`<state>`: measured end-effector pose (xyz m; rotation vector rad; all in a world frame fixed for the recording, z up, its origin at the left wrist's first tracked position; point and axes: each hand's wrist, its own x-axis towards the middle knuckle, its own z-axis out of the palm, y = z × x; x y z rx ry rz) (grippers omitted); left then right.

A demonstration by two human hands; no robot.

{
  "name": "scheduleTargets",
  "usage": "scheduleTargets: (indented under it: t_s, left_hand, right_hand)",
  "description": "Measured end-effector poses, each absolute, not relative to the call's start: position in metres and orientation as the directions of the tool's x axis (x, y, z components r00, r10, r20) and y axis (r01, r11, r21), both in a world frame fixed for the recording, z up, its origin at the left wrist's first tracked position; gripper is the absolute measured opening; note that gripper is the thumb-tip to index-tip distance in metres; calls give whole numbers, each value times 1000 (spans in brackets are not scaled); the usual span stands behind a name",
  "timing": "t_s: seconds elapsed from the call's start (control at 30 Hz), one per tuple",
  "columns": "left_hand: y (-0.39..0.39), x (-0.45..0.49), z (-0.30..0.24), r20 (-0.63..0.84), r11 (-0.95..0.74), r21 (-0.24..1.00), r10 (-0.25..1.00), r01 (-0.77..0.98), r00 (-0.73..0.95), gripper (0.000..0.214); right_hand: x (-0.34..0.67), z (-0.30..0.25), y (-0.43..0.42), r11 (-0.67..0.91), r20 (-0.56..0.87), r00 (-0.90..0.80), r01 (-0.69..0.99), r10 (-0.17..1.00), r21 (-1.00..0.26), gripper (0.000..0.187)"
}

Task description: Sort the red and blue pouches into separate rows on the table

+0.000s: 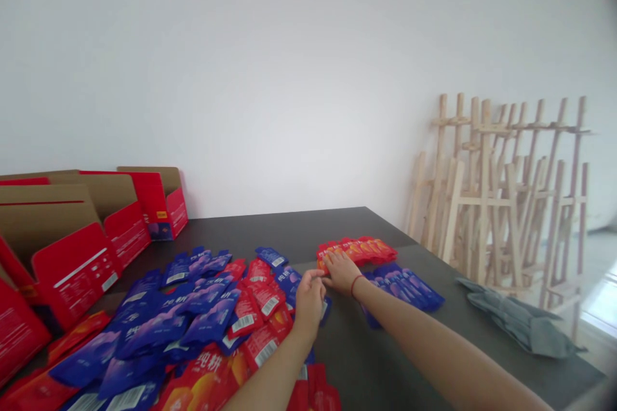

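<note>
My right hand (341, 273) lies over the near left end of an overlapping row of red pouches (371, 248), fingers stretched out and touching them. Close beside its fingertips is my left hand (310, 298), with fingers curled together; what they hold, if anything, is hidden. An overlapping row of blue pouches (405, 289) lies just right of my right wrist, nearer to me than the red row. To the left of my left hand spreads a loose, mixed heap of blue pouches (168, 318) and red pouches (263, 295), some with barcodes facing up.
Several open red cardboard boxes (80, 266) line the left side of the dark table (289, 228). A folded grey bag or cloth (523, 321) lies at the right edge. Wooden easels (486, 199) stand beyond it, against the white wall (299, 77).
</note>
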<state>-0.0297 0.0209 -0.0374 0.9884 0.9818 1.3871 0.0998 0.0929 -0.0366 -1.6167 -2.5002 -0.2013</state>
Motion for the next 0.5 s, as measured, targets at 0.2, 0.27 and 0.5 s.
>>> scheduleTargets:
  t_s: [0.2,0.27,0.5]
  left_hand:
    - [23,-32,-39,153,-183,933,981,-311,-117,20]
    - [22,-33,-38,210,-247,919,966,-306,-150,19]
    - [20,-36,-38,268,-295,926,953,-237,-140,17]
  right_hand:
    - [94,-28,38,554,249,-519,827,818,-99,51]
    - [89,-32,13,606,253,-562,780,788,-156,53]
    - [67,-43,-17,499,256,-432,795,865,-345,44]
